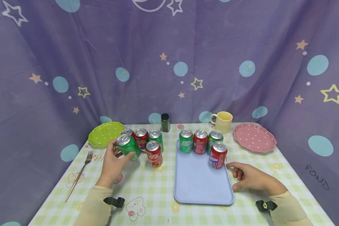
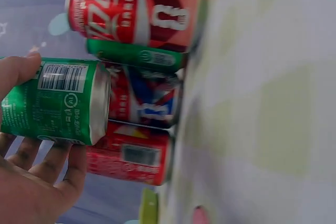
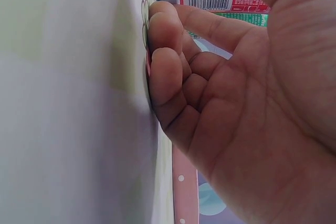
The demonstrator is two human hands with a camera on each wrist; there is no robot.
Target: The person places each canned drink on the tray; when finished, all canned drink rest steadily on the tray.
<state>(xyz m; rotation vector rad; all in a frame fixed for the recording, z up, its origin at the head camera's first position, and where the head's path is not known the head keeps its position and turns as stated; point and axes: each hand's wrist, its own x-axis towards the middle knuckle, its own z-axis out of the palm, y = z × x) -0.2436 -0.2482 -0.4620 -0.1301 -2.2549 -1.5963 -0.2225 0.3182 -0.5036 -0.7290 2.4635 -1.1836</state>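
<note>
My left hand (image 1: 114, 158) grips a green can (image 1: 128, 146) and holds it tilted just off the table, beside a cluster of red and green cans (image 1: 153, 153). The left wrist view shows that green can (image 2: 55, 100) in my fingers (image 2: 47, 166), with red cans (image 2: 134, 14) standing behind it. A light-blue tray (image 1: 197, 185) lies in the middle; along its far edge stand a green can (image 1: 185, 141), a red can (image 1: 200, 142) and another green can (image 1: 215, 138), with a second red can (image 1: 217, 155) nearer. My right hand (image 1: 247, 177) rests on the table right of the tray, loosely curled and holding nothing.
A green plate (image 1: 105, 133) sits at the back left and a pink plate (image 1: 254, 138) at the back right. A yellow mug (image 1: 222, 121) and a dark spice jar (image 1: 165, 122) stand at the back. A fork (image 1: 79, 175) lies at the left. Purple cloth surrounds the table.
</note>
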